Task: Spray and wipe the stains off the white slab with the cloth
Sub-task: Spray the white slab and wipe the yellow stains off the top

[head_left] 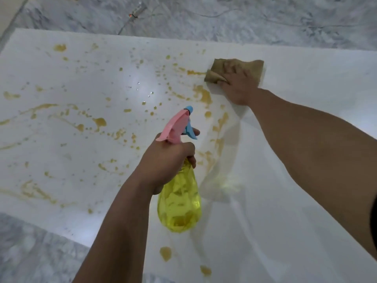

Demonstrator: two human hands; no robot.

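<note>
The white slab (295, 201) lies on the floor and fills most of the view. Brownish-yellow stains (98, 121) cover its left and middle parts; its right part looks clean. My left hand (167, 160) grips the neck of a yellow spray bottle (179, 203) with a pink head and blue trigger, held above the slab's middle, a finger on the trigger. My right hand (238, 82) presses flat on a tan cloth (216, 72) at the slab's far side, right beside a stain streak.
Grey marble floor (204, 17) surrounds the slab at the far side and at the near left corner. A thin cable with a small red light (130, 15) lies on the floor beyond the slab. Two stain spots (165, 253) sit near the front edge.
</note>
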